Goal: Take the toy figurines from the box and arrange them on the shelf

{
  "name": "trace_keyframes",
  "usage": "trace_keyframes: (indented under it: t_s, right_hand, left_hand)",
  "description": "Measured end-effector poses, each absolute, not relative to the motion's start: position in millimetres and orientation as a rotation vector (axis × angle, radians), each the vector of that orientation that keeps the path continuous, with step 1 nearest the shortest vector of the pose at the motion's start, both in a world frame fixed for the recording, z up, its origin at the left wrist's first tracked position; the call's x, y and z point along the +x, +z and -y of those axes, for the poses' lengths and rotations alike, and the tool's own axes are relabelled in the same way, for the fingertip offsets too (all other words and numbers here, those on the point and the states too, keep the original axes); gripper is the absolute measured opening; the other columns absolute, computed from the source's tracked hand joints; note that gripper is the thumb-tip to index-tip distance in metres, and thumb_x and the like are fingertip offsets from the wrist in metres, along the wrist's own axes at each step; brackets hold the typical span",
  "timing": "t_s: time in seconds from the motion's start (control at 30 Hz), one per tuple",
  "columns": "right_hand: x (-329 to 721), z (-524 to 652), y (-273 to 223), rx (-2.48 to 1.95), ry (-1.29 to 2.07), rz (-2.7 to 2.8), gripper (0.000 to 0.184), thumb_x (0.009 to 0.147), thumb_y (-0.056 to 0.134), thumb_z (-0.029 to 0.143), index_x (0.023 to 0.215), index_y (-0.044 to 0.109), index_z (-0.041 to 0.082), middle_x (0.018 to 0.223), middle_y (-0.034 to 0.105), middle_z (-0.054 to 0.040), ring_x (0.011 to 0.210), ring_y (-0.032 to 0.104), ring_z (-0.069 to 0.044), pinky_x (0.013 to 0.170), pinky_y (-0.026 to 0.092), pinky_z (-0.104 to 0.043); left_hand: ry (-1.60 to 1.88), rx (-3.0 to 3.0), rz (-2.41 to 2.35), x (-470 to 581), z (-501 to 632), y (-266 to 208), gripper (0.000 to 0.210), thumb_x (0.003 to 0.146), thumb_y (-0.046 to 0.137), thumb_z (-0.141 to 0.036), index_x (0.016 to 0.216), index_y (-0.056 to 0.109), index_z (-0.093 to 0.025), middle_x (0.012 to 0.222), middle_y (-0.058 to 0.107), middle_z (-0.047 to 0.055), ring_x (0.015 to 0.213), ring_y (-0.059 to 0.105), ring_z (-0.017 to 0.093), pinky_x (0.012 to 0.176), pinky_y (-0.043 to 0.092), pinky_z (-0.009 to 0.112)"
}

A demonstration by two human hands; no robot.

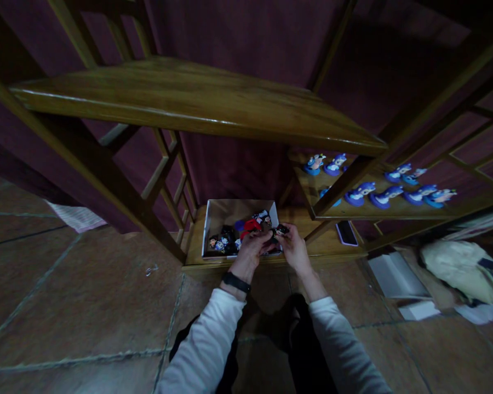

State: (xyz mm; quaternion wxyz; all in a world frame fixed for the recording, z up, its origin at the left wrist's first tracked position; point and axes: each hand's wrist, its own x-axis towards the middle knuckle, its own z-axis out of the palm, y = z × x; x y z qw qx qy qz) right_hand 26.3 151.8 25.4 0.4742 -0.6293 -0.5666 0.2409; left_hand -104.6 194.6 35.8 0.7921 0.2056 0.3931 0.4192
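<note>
A small dark-haired figurine (281,230) is held between my two hands at the right side of an open white box (206,232). My right hand (294,249) closes its fingers around the figurine. On its other side my left hand (252,249), with a black band on the wrist, pinches the figurine's lower part, which the fingers mostly hide. Inside the box lies a jumble of small figurines (219,243), black, blue and white. A red piece (252,225) rests among them, just beyond my left hand.
The box stands on a low wooden shelf (195,257), under a higher wooden board (181,104). Several purple and blue figurines (359,194) stand on a shelf to the right. Below it lies a phone (347,233). Boxes (398,273) and a pale bag (462,271) are on the floor at right.
</note>
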Motion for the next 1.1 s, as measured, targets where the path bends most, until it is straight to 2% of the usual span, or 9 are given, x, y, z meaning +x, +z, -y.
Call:
trace_keyframes:
  t_s: [0.13, 0.3, 0.47, 0.67, 0.87, 0.97, 1.1]
  right_hand:
    - [21, -154, 26, -1.504, 0.631, 1.378, 0.04, 0.079, 0.055, 0.029, 0.118, 0.049, 0.024, 0.101, 0.065, -0.0053, 0.087, 0.062, -0.019, 0.08, 0.049, -0.034]
    - [17, -159, 20, -1.332, 0.719, 1.174, 0.055, 0.073, 0.063, 0.031, 0.125, 0.044, 0.023, 0.102, 0.064, -0.0053, 0.095, 0.06, -0.018, 0.088, 0.046, -0.035]
    - [19, -160, 10, -1.344, 0.806, 1.012, 0.032, 0.07, 0.065, 0.035, 0.097, 0.061, 0.02, 0.098, 0.064, -0.0061, 0.092, 0.059, -0.02, 0.087, 0.046, -0.036]
    - [21, -162, 14, -1.414, 0.748, 1.078, 0.022, 0.069, 0.066, 0.039, 0.08, 0.066, 0.019, 0.089, 0.063, -0.0042, 0.082, 0.059, -0.018, 0.077, 0.047, -0.031]
    - [26, -162, 17, -1.457, 0.578, 1.225, 0.015, 0.068, 0.067, 0.035, 0.068, 0.065, 0.02, 0.082, 0.056, -0.0028, 0.079, 0.055, -0.017, 0.075, 0.045, -0.029]
    - [26, -161, 16, -1.436, 0.599, 1.243, 0.015, 0.069, 0.066, 0.034, 0.066, 0.062, 0.02, 0.078, 0.052, -0.0013, 0.075, 0.054, -0.016, 0.071, 0.044, -0.028]
    - [26, -160, 14, -1.376, 0.667, 1.238, 0.017, 0.068, 0.068, 0.034, 0.064, 0.06, 0.019, 0.083, 0.053, -0.0019, 0.08, 0.055, -0.016, 0.074, 0.044, -0.028]
  left_hand:
    - [0.865, 0.403, -0.929, -101, -198, 29, 0.024, 0.054, 0.077, -0.016, 0.073, 0.063, -0.012, 0.065, 0.066, 0.004, 0.058, 0.061, 0.014, 0.059, 0.053, 0.027]
    - [0.883, 0.356, -0.894, -101, -203, 24, 0.022, 0.059, 0.073, -0.012, 0.078, 0.061, -0.013, 0.07, 0.066, 0.003, 0.059, 0.061, 0.013, 0.065, 0.054, 0.032]
    - [0.87, 0.328, -0.867, -102, -205, 25, 0.017, 0.062, 0.069, -0.009, 0.075, 0.06, -0.014, 0.069, 0.065, 0.003, 0.064, 0.062, 0.014, 0.072, 0.053, 0.036]
    - [0.871, 0.383, -0.846, -99, -203, 25, 0.019, 0.061, 0.069, -0.008, 0.077, 0.062, -0.014, 0.07, 0.066, 0.003, 0.063, 0.062, 0.014, 0.07, 0.053, 0.033]
    - [0.829, 0.393, -0.895, -100, -204, 21, 0.015, 0.061, 0.071, -0.011, 0.071, 0.061, -0.013, 0.067, 0.067, 0.004, 0.067, 0.064, 0.017, 0.07, 0.054, 0.035]
    - [0.817, 0.39, -0.906, -100, -204, 17, 0.015, 0.06, 0.071, -0.011, 0.072, 0.062, -0.012, 0.068, 0.067, 0.006, 0.068, 0.065, 0.019, 0.068, 0.055, 0.034]
    - [0.836, 0.364, -0.923, -100, -201, 14, 0.018, 0.058, 0.072, -0.009, 0.073, 0.061, -0.011, 0.067, 0.068, 0.006, 0.065, 0.066, 0.019, 0.065, 0.056, 0.034]
